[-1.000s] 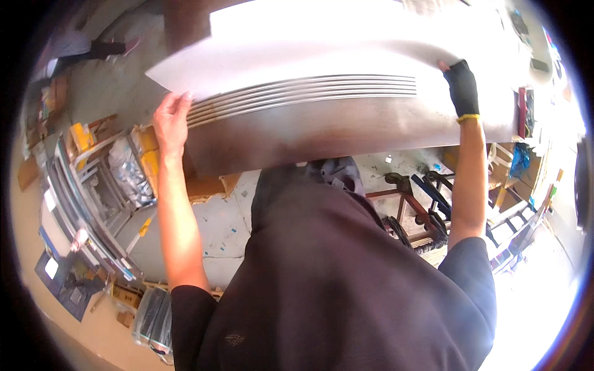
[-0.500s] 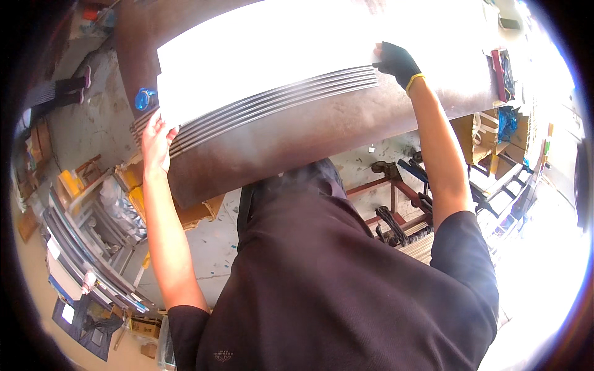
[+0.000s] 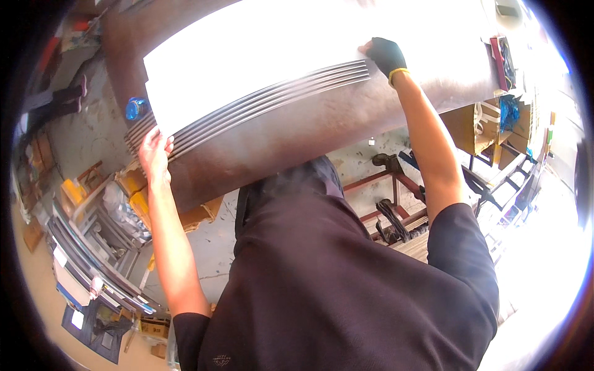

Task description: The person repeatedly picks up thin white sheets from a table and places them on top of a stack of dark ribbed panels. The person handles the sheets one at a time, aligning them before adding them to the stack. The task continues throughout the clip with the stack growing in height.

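Observation:
A large white sheet [image 3: 247, 59], washed out by glare, lies over a brown worktable [image 3: 260, 151]. Along its near edge run several thin parallel metal strips [image 3: 272, 96]. My left hand [image 3: 156, 151], bare, has its fingers bent around the sheet's near left corner, close to the strips' left ends. My right hand [image 3: 387, 55] wears a black fingerless glove with a yellow cuff. Its fingers are curled just above the strips' right ends, over the bright area; glare hides what they grip.
A blue round object [image 3: 133, 109] sits at the table's left edge. On the right are a dark red box [image 3: 502, 63] and a cardboard box [image 3: 476, 128] with blue plastic. Racked frames [image 3: 102, 260] stand lower left. A red metal frame [image 3: 396, 185] is below the table. Another person's legs [image 3: 62, 99] show far left.
Both hands have shifted slightly to the left in the picture, and the sheet and strips also appear a little further left. Each hand keeps much the same pose.

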Demonstrator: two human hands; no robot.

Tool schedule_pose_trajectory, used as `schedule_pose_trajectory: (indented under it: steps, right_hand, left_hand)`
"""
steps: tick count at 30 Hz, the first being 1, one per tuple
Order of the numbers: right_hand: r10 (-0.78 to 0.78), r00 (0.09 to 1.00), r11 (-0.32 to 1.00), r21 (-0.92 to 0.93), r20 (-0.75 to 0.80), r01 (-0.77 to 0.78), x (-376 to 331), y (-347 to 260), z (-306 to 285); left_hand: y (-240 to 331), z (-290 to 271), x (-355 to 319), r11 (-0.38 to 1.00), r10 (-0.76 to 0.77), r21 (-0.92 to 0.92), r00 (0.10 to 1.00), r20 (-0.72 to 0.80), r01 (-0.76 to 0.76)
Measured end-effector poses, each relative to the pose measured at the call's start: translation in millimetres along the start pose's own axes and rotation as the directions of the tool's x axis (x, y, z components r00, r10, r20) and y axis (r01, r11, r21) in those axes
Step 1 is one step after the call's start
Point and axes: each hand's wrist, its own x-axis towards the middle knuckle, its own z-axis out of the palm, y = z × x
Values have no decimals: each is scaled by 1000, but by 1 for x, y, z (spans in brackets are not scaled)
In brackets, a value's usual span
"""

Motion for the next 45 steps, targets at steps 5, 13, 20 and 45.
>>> schedule_pose_trajectory:
  steps: [5,13,20,45]
  right_hand:
    - [83,996,997,-9,37,-83,-2,-2,6]
    - [90,996,995,-33,-11,-91,-2,2,13]
    - [34,996,992,-115,-87,-44,-1,10,19]
    - [146,987,988,66,-64,-142,-17,-18,10]
  left_hand:
    - [-17,-10,7,999,-22,-40,999,-30,21]
    - [-20,-7,8,999,10,-41,1000,-27,-11]
    - [-18,-3,7,1000,24,-12,999,-35,-24]
    - [-33,-11,18,998,21,-55,999,-28,-23]
